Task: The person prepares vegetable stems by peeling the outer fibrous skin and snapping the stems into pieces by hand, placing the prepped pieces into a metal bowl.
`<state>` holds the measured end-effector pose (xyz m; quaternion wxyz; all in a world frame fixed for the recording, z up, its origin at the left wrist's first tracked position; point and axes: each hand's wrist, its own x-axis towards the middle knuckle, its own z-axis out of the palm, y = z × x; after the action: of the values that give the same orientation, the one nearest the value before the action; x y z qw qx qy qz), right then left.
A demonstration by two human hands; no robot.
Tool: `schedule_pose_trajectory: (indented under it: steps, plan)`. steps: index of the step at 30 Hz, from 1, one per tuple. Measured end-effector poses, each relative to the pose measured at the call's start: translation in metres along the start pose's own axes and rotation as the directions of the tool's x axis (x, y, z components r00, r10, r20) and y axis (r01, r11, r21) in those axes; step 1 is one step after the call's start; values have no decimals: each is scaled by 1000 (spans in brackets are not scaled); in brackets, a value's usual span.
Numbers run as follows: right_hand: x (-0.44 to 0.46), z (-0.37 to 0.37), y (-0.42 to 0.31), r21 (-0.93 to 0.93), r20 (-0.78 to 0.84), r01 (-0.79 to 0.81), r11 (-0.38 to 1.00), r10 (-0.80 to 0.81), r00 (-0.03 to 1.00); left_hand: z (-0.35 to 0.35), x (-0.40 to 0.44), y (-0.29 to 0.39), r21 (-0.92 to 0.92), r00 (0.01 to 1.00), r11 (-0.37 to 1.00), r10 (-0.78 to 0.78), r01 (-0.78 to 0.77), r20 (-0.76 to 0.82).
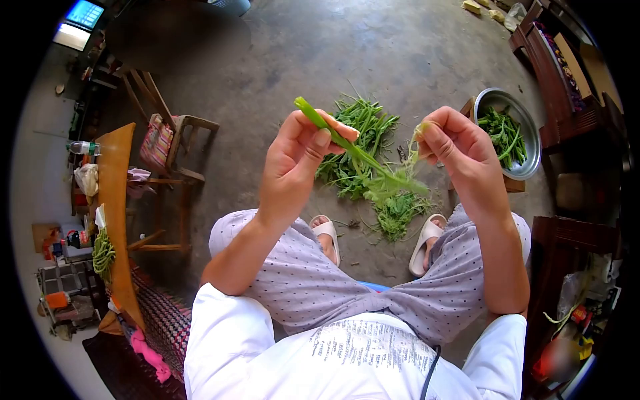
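Observation:
A green leafy stalk (361, 155) lies between the thumb and fingers of my left hand (293, 153), its cut end pointing up and left and its leaf hanging towards the middle. My right hand (463, 143) is closed in a pinch on thin pale strands of peel (418, 141), to the right of the stalk. Below both hands, on the floor, is a pile of leafy green stalks (373, 120). Nearer my feet sits a smaller heap of green scraps (398, 213).
A metal basin (531, 127) of green stalks stands on a low wooden support at the right. To the left are a wooden chair (180, 133) and a wooden table (120, 220). Dark wooden furniture (580, 243) lines the right side. My sandalled feet rest on the concrete floor.

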<state>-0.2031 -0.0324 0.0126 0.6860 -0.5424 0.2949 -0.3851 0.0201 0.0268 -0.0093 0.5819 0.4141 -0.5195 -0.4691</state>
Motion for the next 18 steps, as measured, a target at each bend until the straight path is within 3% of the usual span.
schedule_pose_trajectory:
  steps: [2,5,13,15,18]
  plan:
    - [-2,11,-1,-54,-86,77,996,-81,993,3,-1,0,20,1000,1000,-16,16,-8]
    - [-4,16,-1,-178,-60,149,973,-162,985,7,-3,-1,50,999,999,-11,10,30]
    - [-2,11,0,-366,-30,81,927,-99,995,15,-7,2,0,998,998,-59,59,33]
    - [1,9,10,-355,-81,172,919,-213,974,13,-6,4,-28,997,997,-76,76,21]
    - [-2,15,11,-374,-88,141,917,-186,979,9,-5,4,-74,994,991,-110,108,-21]
